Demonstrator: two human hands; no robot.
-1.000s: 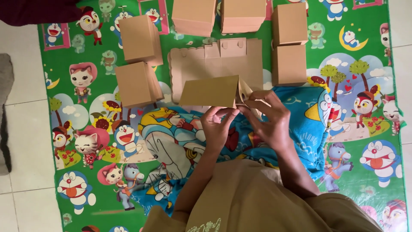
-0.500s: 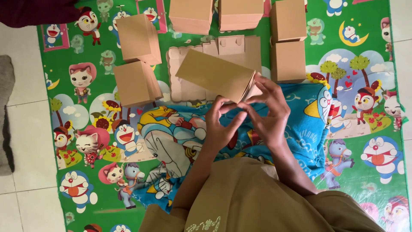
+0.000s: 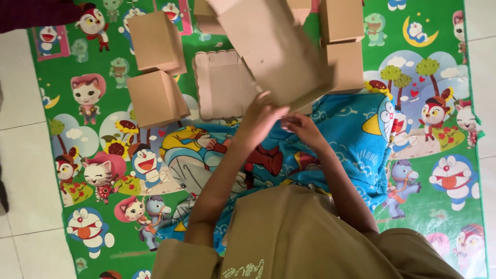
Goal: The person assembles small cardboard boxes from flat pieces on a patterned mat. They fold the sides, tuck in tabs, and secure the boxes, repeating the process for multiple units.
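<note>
You have the cardboard box [image 3: 279,51] lifted off the mat [image 3: 444,217] and tilted up toward you, its broad brown face filling the top middle of the view, which looks like a hold chosen to let you work at its lower edge. Your left hand [image 3: 261,120] presses against the box's underside with the fingers spread flat, a supporting grip more than a pinch; your right hand [image 3: 306,129] sits just beside it at the box's lower corner, fingers curled, though whether they close on a flap or only touch it is hidden (the box edge covers the fingertips). Under the raised box a flat, unfolded cardboard sheet [image 3: 222,85] lies on the mat, partly covered by it. Finished boxes crowd the space: two at the left [image 3: 155,70], stacked close, and two more at the right [image 3: 345,44], touching one another, with the lifted box overlapping them in view, so there is little free room to swing it sideways. A blue printed cloth [image 3: 356,139] covers your lap beneath both forearms. A dark red sleeve [image 3: 36,11] of another person shows at the top left corner, well apart from your hands.
</note>
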